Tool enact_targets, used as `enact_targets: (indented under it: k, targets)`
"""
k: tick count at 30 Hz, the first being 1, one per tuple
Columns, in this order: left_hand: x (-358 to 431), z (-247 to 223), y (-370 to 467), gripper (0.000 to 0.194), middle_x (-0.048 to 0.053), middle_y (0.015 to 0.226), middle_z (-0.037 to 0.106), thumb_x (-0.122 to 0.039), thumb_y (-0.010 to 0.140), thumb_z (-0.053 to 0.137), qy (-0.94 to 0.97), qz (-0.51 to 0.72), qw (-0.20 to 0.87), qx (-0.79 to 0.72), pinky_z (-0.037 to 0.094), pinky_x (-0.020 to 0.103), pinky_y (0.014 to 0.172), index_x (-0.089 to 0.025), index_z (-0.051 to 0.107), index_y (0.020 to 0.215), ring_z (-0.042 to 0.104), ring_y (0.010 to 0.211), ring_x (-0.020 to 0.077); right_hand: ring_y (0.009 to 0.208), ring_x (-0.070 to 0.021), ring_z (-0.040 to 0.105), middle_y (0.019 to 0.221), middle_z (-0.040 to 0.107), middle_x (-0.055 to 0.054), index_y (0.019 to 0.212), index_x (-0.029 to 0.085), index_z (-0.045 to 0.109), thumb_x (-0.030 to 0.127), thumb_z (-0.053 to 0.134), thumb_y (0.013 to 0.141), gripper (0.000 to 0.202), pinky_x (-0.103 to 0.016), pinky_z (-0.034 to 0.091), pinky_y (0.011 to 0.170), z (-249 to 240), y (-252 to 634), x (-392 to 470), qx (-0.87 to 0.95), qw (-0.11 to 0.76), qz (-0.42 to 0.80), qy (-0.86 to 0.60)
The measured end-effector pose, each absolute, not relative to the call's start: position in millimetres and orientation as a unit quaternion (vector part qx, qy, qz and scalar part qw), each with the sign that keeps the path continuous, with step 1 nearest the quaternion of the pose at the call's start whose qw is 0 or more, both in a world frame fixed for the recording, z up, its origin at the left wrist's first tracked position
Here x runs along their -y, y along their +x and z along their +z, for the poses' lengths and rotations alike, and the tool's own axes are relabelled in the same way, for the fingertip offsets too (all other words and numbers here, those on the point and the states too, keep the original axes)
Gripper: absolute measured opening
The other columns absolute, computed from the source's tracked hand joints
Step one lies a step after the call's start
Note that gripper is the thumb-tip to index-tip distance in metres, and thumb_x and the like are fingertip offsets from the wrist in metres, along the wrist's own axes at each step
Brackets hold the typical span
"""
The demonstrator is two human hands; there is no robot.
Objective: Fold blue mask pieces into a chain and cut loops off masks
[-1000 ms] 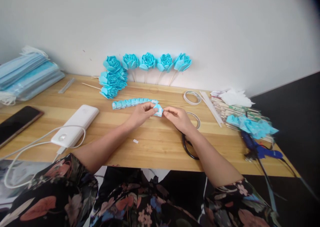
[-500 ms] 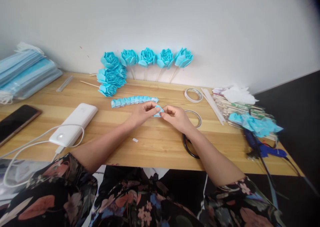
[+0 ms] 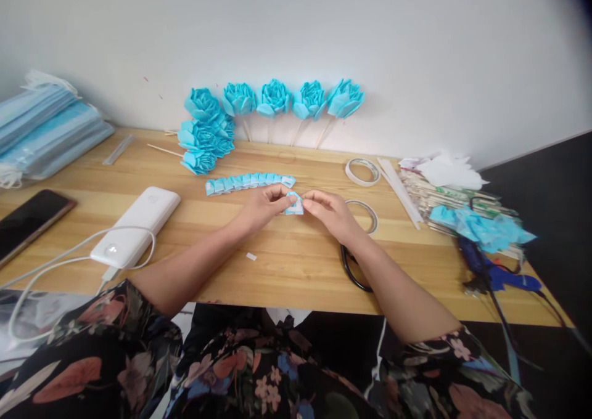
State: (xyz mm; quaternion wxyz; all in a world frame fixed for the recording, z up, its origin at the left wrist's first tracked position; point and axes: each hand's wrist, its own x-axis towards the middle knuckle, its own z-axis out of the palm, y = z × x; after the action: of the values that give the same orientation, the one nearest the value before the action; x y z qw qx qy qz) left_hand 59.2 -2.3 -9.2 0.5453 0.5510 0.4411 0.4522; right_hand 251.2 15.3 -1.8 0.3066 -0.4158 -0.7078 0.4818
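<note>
Between the thumb and fingers of my left hand (image 3: 269, 206) is a small folded blue piece (image 3: 294, 209) with a white patch on its face, like a petal of mask fabric. My right hand (image 3: 329, 211) is pinched closed at the piece's upper right edge; anything tiny between those fingertips is too small to make out. Just behind my left hand lies a row of similar folded blue petals (image 3: 245, 183), overlapping on the wooden table (image 3: 287, 271). A little white scrap (image 3: 251, 256) rests on the wood, nearer to me.
Blue fabric roses (image 3: 274, 98) on sticks lean against the wall. Tape rolls (image 3: 362, 172) and black-handled scissors (image 3: 354, 271) lie by my right arm. At right are sticks, blue scraps (image 3: 490, 227) and a blue glue gun (image 3: 509, 280). A power bank (image 3: 136, 227), phone (image 3: 34, 225) and masks (image 3: 50, 129) are at left.
My right hand has shifted slightly right, from over the folded piece to its edge. More of the piece and its white patch now shows. The view has moved a little.
</note>
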Motion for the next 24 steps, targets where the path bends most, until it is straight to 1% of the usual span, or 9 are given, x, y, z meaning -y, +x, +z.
enact_targets:
  k: [4,9,11,14,19,24]
  targets:
    - [2.3,-7.8,59.1,0.033,-0.002,0.067,0.054,-0.048,0.075,0.070,0.564,0.440,0.542,-0.441,0.038,0.025,0.063,-0.017,0.060,0.074,0.045,0.062,0.0097,0.070,-0.0141,0.051,0.073,0.060,0.001,0.078,0.021,0.063,0.044,0.062,0.085,0.024,-0.028,0.041,0.067,-5.3,252.1,-17.0,0.702,0.316,0.481,-0.418]
    - [4.0,-5.8,58.2,0.033,-0.003,0.062,0.048,-0.048,0.081,0.065,0.571,0.438,0.534,-0.443,0.035,0.025,0.060,-0.017,0.058,0.072,0.042,0.059,0.0096,0.067,-0.0129,0.050,0.073,0.060,0.001,0.079,0.021,0.063,0.040,0.064,0.084,0.020,-0.027,0.041,0.065,-9.6,251.8,-17.2,0.701,0.320,0.478,-0.421]
    - [4.2,-5.6,58.5,0.033,-0.003,0.063,0.049,-0.048,0.081,0.066,0.567,0.440,0.535,-0.446,0.035,0.025,0.060,-0.017,0.058,0.073,0.042,0.059,0.0096,0.067,-0.0129,0.051,0.073,0.060,0.001,0.079,0.021,0.062,0.039,0.064,0.083,0.019,-0.027,0.042,0.065,-9.3,251.5,-16.8,0.702,0.322,0.472,-0.425]
    - [3.5,-6.1,59.6,0.032,-0.003,0.067,0.052,-0.047,0.077,0.070,0.561,0.443,0.544,-0.440,0.037,0.025,0.061,-0.017,0.059,0.074,0.043,0.060,0.0090,0.067,-0.0133,0.052,0.073,0.062,0.001,0.079,0.021,0.063,0.038,0.063,0.083,0.017,-0.027,0.043,0.066,-8.0,250.8,-15.8,0.709,0.320,0.458,-0.430]
    - [2.4,-7.8,60.4,0.031,-0.002,0.069,0.056,-0.045,0.073,0.073,0.556,0.437,0.554,-0.439,0.039,0.025,0.064,-0.017,0.060,0.076,0.048,0.064,0.0100,0.067,-0.0132,0.054,0.073,0.065,0.001,0.076,0.021,0.063,0.036,0.062,0.083,0.016,-0.027,0.043,0.064,-6.8,250.4,-14.7,0.726,0.311,0.431,-0.435]
    - [2.8,-11.2,60.4,0.030,-0.002,0.068,0.056,-0.044,0.071,0.073,0.548,0.442,0.550,-0.451,0.038,0.025,0.062,-0.017,0.060,0.074,0.047,0.063,0.0103,0.066,-0.0135,0.056,0.072,0.067,0.000,0.075,0.021,0.062,0.036,0.061,0.082,0.017,-0.027,0.042,0.063,-4.6,248.3,-14.1,0.735,0.303,0.426,-0.431]
